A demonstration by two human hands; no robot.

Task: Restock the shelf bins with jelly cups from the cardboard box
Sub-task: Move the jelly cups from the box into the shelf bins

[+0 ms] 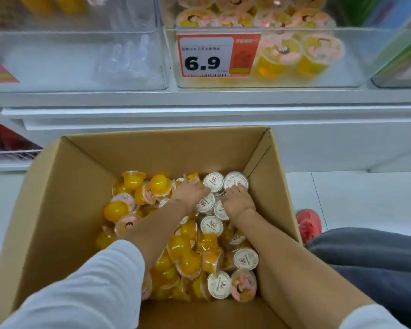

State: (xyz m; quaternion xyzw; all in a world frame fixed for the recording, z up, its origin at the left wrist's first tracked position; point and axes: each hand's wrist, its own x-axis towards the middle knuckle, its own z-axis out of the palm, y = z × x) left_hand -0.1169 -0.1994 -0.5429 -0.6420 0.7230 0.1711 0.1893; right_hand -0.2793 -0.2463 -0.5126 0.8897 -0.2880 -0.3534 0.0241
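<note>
A: Head view: which step?
B: Picking. Left hand (191,192) and right hand (239,200) rest on jelly cups (211,225) inside the cardboard box (69,198); I can't tell whether either grips one.
A: Next?
B: Likely lifting cups to the shelf bin (354,67).

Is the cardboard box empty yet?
Not empty: jelly cups cover most of the cardboard box floor; left hand and right hand are down among them.

Cardboard box (57,186): plain tan. Jelly cups (183,244): yellow-orange; lids (213,182) white w/ red mark, or pink. Price tag (217,55): orange-red, white panel, black digits. Sleeve (93,281): white.
</note>
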